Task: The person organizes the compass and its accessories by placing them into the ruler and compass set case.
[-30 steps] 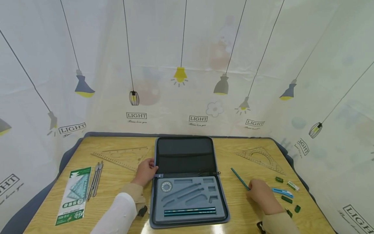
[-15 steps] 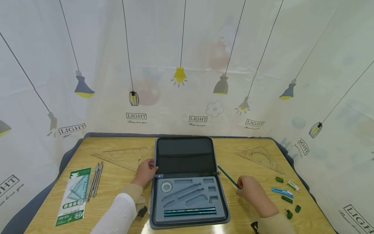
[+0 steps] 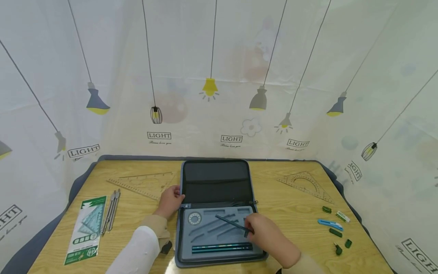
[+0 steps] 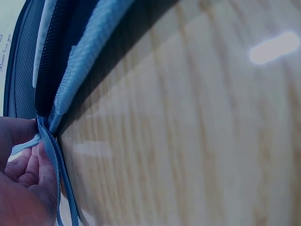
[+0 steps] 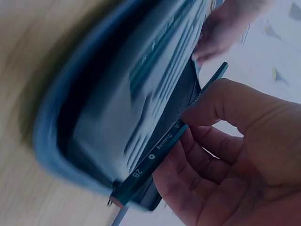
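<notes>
My right hand (image 3: 265, 234) pinches a dark green pencil (image 3: 230, 222) between thumb and fingers, tilted above the case's grey tray. The right wrist view shows "2B" printed near the end of this pencil (image 5: 153, 157). An open zip case (image 3: 261, 243) lies flat, its black lid (image 3: 215, 190) folded back. Green pencils (image 3: 222, 248) lie side by side in the front slot, and a white ring-shaped piece (image 3: 195, 219) sits in the tray's back left. My left hand (image 3: 170, 201) grips the case's left edge near the hinge, thumb on top; fabric straps hang beside these fingers (image 4: 35, 169).
Left on the wooden table (image 3: 137, 228) lie a clear set square (image 3: 143, 184), metal compasses (image 3: 111, 211) and a green-white packet (image 3: 85, 230). To the right are another set square (image 3: 305, 186), a blue cutter (image 3: 330, 224), an eraser (image 3: 343, 216) and several small green pieces (image 3: 335, 232).
My right hand has carried the pencil leftward from the table at the right to above the case's tray. The left hand has stayed at the case's edge.
</notes>
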The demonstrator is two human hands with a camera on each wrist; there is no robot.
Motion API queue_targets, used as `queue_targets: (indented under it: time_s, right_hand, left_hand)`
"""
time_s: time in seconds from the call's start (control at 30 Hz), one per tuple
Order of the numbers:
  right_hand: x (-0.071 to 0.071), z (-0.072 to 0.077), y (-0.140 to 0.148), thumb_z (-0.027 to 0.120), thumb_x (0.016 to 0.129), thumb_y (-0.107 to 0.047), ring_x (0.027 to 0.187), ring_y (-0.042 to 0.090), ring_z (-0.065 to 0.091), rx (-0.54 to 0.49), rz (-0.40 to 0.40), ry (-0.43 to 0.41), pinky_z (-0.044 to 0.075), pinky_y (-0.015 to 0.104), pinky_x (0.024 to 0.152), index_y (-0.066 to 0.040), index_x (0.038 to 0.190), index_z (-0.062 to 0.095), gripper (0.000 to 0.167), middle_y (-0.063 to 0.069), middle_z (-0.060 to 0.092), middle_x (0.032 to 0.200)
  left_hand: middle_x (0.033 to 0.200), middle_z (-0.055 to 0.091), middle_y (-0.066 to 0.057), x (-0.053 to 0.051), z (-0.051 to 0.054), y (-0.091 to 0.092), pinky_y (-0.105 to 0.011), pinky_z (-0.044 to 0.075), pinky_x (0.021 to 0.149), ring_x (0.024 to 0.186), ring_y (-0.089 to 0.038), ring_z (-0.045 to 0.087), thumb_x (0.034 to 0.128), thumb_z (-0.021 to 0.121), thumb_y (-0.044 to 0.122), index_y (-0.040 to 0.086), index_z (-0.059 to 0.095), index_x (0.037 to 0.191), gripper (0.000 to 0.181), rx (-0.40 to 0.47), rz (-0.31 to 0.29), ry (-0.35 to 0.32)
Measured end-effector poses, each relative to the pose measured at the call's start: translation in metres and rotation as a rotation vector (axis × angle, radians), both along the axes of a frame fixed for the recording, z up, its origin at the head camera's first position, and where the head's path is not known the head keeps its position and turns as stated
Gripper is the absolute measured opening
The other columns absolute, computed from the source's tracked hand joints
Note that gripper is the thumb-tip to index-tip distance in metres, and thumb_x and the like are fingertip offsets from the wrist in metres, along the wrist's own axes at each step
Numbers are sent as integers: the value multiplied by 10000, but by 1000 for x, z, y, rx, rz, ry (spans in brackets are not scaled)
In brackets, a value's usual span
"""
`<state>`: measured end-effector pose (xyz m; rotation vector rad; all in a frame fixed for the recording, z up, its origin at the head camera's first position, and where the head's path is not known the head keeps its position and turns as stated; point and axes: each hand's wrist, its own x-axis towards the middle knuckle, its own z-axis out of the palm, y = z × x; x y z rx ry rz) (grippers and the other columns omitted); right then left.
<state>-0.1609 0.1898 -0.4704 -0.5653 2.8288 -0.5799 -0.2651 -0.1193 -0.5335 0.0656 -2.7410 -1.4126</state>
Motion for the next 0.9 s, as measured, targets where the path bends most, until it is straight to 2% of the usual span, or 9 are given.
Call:
queue_targets:
  time_s: [0.1,0.27,0.43,0.57,0.67,0.7,0.73,0.8,0.9]
  right_hand:
    - [6,-3,-14,634,680,2,625,70,394,-1,97,24,362,225,536,-125,778,608,163,-68,468,717]
    - [16,-7,-32,651,679,-16,642,39,394,14,207,40,374,198,557,-144,774,611,164,-107,475,734]
    - [21,-9,-43,653,695,1,642,35,401,37,253,0,373,196,553,-156,776,617,181,-109,508,754]
    - [23,-13,-45,642,697,13,661,21,424,39,274,14,389,190,563,-161,792,629,199,-101,550,784]
    - [24,-14,-46,652,713,1,679,11,444,60,281,27,401,183,568,-175,808,632,201,-109,551,795]
    - [24,-14,-46,653,719,3,679,13,445,64,287,26,399,184,566,-175,815,631,204,-107,548,795]
    - [24,-14,-45,656,721,3,680,12,453,69,293,33,404,180,567,-175,816,634,203,-107,548,793]
    - [23,-14,-45,668,726,-5,680,13,467,78,308,39,414,180,570,-171,827,644,196,-100,549,790]
    - [22,-13,-45,678,745,-11,696,20,508,82,323,25,441,182,586,-161,861,671,190,-84,565,801]
  left_hand:
    - [925,608,-167,0,0,0,-386,496,757,829,-244,584,857,624,26,-107,574,1149,324,0,1,-2]
    - [942,610,-174,0,-2,0,-396,497,773,845,-251,585,860,622,28,-105,570,1153,325,2,1,2]
    - [949,611,-175,2,-1,0,-389,499,769,850,-250,586,863,625,35,-100,569,1163,333,1,-1,4]
    - [948,611,-175,1,0,-1,-384,497,770,851,-255,586,863,622,31,-94,572,1169,334,25,-1,-3]
    - [913,608,-164,-2,-6,-4,-379,499,746,817,-250,585,847,631,31,-96,581,1146,329,52,-9,30]
    - [886,606,-142,-5,-13,-5,-342,497,716,787,-224,580,846,642,56,-93,587,1130,325,61,-18,72]
    - [872,605,-137,-6,-14,-6,-336,495,701,771,-220,577,840,647,59,-94,590,1118,322,63,-22,89]
    - [859,604,-134,-6,-15,-7,-331,493,684,754,-214,575,836,653,62,-97,593,1107,321,63,-27,108]
    - [875,611,-144,-3,-10,-5,-341,496,704,772,-224,582,838,649,56,-94,593,1118,323,63,-20,92]
